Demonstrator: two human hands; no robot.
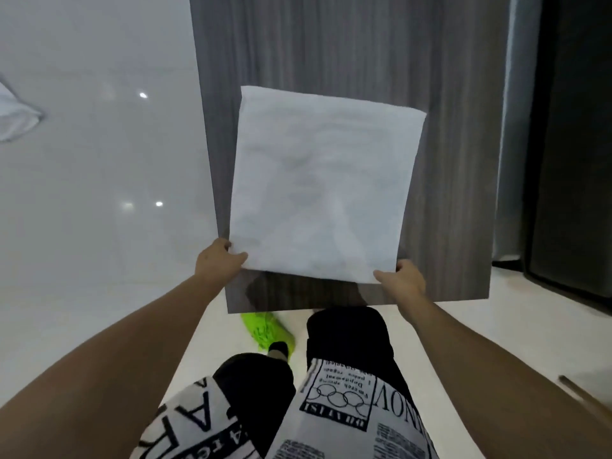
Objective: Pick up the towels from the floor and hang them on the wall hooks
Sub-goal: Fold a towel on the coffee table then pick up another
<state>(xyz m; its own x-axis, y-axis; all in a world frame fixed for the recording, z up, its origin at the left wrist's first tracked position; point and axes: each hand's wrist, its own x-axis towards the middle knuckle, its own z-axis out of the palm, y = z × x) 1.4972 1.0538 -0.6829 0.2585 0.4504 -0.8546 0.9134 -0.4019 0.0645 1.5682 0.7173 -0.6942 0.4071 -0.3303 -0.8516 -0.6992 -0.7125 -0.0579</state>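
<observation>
A white towel (324,187) is stretched out flat in front of me, against a grey wood-grain panel. My left hand (217,258) pinches its near left corner, and my right hand (402,279) pinches its near right corner. Both arms reach forward from the bottom of the view. Another white towel (16,111) shows at the far left edge against the glossy white wall, partly cut off. No wall hooks are visible.
The grey wood-grain panel (331,44) stands straight ahead, with a grey curtain (513,127) and a dark frame to its right. A glossy white wall (99,177) fills the left. My legs and a green shoe (268,331) are on the pale floor below.
</observation>
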